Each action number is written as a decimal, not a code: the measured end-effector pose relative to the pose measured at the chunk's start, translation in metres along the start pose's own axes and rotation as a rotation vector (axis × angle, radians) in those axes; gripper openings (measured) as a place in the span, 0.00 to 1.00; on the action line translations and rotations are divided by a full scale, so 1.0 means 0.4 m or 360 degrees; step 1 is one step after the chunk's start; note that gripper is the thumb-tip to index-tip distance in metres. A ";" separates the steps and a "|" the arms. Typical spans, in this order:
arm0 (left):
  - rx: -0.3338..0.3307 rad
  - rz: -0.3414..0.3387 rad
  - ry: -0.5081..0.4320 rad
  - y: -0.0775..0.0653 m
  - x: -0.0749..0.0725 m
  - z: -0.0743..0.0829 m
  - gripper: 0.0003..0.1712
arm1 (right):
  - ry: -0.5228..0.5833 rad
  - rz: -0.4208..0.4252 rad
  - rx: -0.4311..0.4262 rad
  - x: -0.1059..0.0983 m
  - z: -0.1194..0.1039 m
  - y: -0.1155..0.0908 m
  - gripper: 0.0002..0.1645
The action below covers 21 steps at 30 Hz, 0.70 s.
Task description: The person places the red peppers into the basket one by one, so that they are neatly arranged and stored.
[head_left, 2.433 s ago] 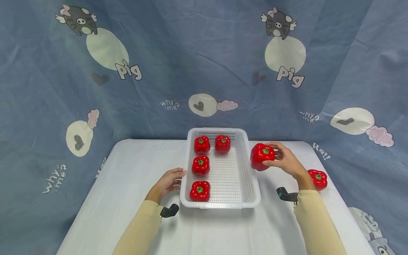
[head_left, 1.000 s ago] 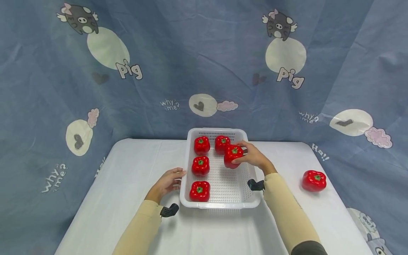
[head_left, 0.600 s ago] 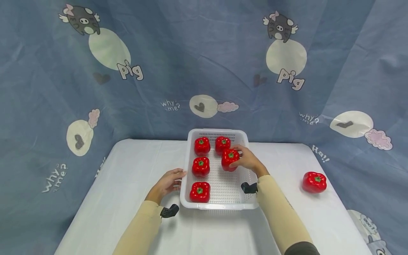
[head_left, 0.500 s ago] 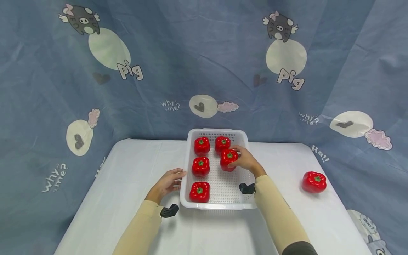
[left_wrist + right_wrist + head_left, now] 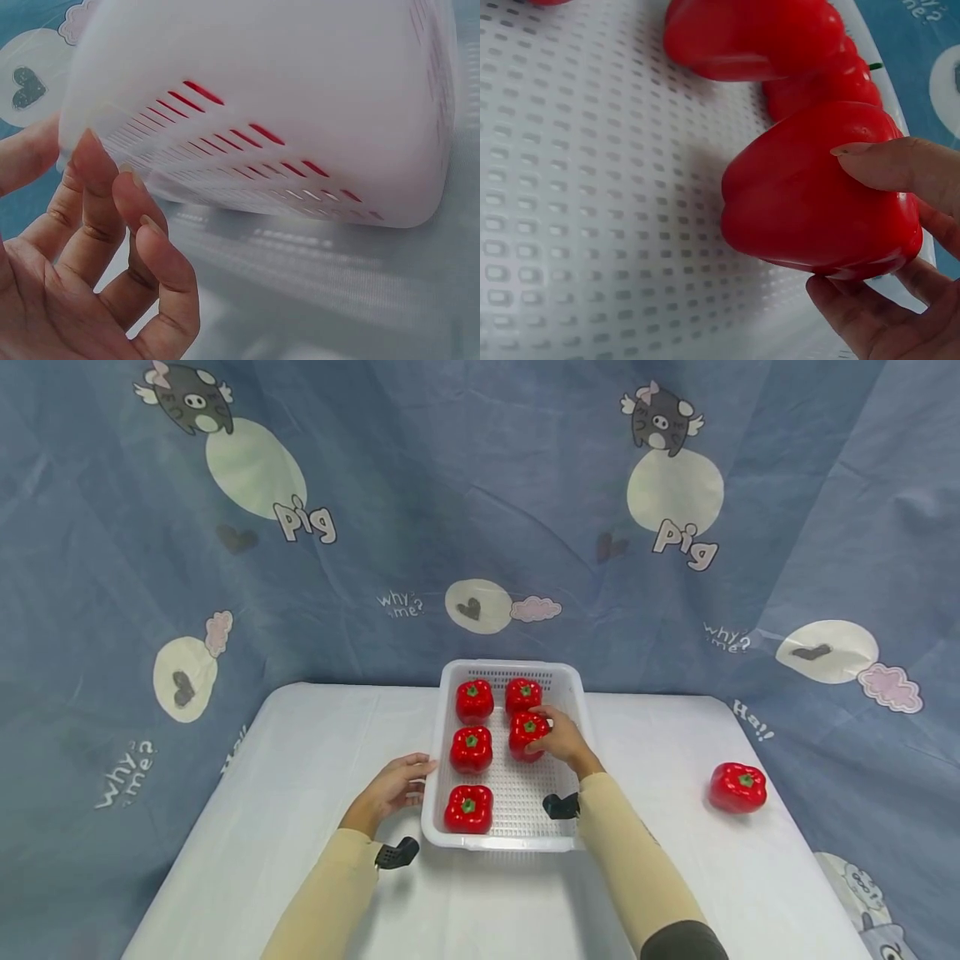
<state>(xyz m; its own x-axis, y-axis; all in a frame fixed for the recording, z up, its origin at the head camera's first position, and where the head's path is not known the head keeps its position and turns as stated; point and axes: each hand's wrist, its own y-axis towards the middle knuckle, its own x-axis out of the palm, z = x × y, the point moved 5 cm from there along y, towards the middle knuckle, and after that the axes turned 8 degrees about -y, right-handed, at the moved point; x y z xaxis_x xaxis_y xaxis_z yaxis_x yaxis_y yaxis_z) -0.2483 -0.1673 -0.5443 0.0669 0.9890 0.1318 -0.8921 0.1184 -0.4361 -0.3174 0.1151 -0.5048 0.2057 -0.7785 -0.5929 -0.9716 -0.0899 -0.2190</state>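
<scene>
A white perforated plastic basket [image 5: 517, 843] stands on the table with red bell peppers inside. My right hand [image 5: 562, 739] grips a bell pepper [image 5: 525, 739] in the basket's right half, just nearer than another pepper [image 5: 522, 693] at the far end. In the right wrist view the thumb [image 5: 885, 163] lies on one side of the gripped pepper [image 5: 810, 187] and fingers on the other. My left hand [image 5: 396, 783] holds the basket's left rim; in the left wrist view its fingers [image 5: 97, 195] are bent beside the basket wall [image 5: 337, 75], the thumb's tip hidden at its edge.
Down the basket's left side stand three peppers: a far one [image 5: 474, 700], a middle one [image 5: 471, 749] and a near one [image 5: 468, 808]. Another pepper [image 5: 738, 787] lies on the white table [image 5: 345, 718] near its right edge. A blue printed cloth [image 5: 360, 485] hangs behind.
My right hand has carried the pepper leftward from outside the basket, over its right rim, then further left and down inside it. The left hand has stayed at the left rim.
</scene>
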 end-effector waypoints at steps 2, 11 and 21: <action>-0.0004 0.0000 0.0010 -0.001 0.001 0.003 0.18 | 0.0014 0.0000 0.0007 0.004 0.000 0.003 0.45; 0.0003 -0.0008 0.0039 0.000 0.001 0.000 0.20 | -0.0001 0.0009 0.0012 0.021 0.002 0.006 0.45; 0.0009 -0.0006 0.0016 0.000 0.001 0.000 0.18 | -0.0028 -0.0021 0.0012 0.022 -0.002 0.002 0.44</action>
<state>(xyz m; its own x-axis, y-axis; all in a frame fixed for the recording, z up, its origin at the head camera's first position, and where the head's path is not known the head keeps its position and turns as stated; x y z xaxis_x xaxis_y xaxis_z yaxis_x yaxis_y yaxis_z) -0.2484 -0.1669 -0.5444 0.0746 0.9894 0.1242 -0.8943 0.1215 -0.4306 -0.3165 0.1078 -0.5098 0.2207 -0.7663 -0.6034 -0.9678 -0.0953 -0.2330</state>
